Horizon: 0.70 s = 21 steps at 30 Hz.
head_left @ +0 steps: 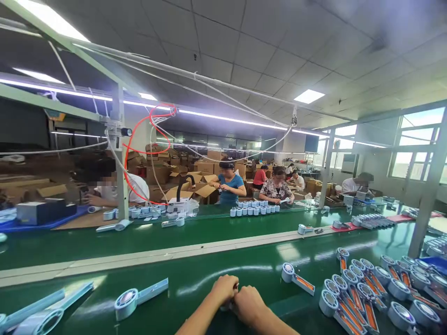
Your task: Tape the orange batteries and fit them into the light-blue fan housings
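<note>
My left hand [223, 289] and my right hand [248, 304] are closed together low in the middle of the view, over the green belt [195, 274]. They grip a small pale part [233, 298], mostly hidden between the fingers. One round-headed light blue handheld unit [296, 278] with an orange strip lies just right of my hands. Another such unit [138, 298] lies to the left, its head toward me.
Several more of these units [370, 293] are crowded at the right. Longer blue pieces [38, 311] lie at the bottom left. Across the belt, other people [228, 184] work amid cardboard boxes [195, 184]. A metal post [120, 186] stands at the left, another [424, 204] at the right.
</note>
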Motion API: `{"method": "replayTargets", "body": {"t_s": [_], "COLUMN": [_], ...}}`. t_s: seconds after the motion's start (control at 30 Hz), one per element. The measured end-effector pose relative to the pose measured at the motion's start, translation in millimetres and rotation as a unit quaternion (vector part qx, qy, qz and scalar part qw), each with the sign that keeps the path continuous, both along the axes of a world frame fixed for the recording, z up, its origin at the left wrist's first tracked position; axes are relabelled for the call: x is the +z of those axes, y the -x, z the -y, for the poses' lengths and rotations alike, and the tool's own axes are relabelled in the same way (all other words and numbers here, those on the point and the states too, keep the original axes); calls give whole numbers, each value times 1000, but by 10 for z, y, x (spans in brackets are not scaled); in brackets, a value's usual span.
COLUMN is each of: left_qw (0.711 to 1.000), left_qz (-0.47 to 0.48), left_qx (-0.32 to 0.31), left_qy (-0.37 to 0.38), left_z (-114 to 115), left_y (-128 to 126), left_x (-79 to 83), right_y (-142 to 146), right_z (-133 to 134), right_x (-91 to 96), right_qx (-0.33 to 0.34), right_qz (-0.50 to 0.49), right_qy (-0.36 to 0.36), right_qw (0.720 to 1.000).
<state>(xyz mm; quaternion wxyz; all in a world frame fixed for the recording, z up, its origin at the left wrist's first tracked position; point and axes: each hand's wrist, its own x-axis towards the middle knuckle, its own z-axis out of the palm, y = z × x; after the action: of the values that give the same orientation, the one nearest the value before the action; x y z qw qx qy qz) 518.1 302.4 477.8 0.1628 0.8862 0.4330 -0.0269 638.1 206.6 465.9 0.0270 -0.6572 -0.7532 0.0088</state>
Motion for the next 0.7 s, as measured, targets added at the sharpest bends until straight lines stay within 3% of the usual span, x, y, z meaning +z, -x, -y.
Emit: {"method": "replayTargets", "body": {"t_s": [0.3, 0.47, 0.6, 0.7], "left_qw": [1000, 1000, 1000, 1000], "left_qz": [19, -2, -3, -1], "left_qx": [-3, 2, -6, 0], "left_qy": [19, 14, 18, 22], "left_z": [132, 172, 151, 122], "left_y": [47, -71, -110, -140], "left_x": [53, 74, 20, -66], "right_y": [59, 93, 128, 62], "right_z": [310, 247, 172, 259], "right_x": [32, 51, -120, -303], "right_qx": [-109, -121, -109, -89], "right_qz": [-19, -57, -121, -183], "right_qy": [-22, -12, 11, 3], "right_qw": [994, 991, 987, 979]}}
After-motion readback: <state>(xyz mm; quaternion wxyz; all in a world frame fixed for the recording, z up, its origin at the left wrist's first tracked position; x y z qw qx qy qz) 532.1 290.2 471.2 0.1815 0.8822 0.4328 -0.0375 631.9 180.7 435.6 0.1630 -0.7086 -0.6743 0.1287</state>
